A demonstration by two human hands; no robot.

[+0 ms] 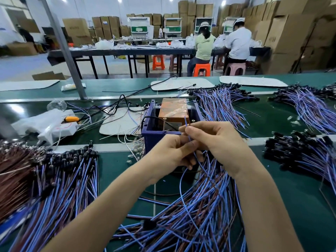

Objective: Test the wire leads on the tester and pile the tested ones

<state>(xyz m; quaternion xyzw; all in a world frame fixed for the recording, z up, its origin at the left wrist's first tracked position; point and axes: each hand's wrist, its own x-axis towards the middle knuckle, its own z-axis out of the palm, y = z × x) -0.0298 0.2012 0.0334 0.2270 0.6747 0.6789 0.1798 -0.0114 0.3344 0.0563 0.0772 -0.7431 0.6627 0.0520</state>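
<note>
Both hands meet in front of the tester [172, 111], an orange-topped box inside a blue plastic crate [151, 137]. My right hand [216, 140] pinches the upper end of a blue wire lead [183, 193], its tip poking up toward the tester's top. My left hand [171, 153] pinches the same lead a little lower. The lead hangs down in a curve into a loose heap of blue and brown leads [198, 211] under my forearms. A large bundle of leads with black ends [54, 175] lies at the left.
More lead bundles lie at the right [301, 157] and behind the tester [221, 100]. A white bag with an orange tool [54, 124] and black cables sit at the left. A grey post [69, 57] rises from the green bench. Two people sit at a far table.
</note>
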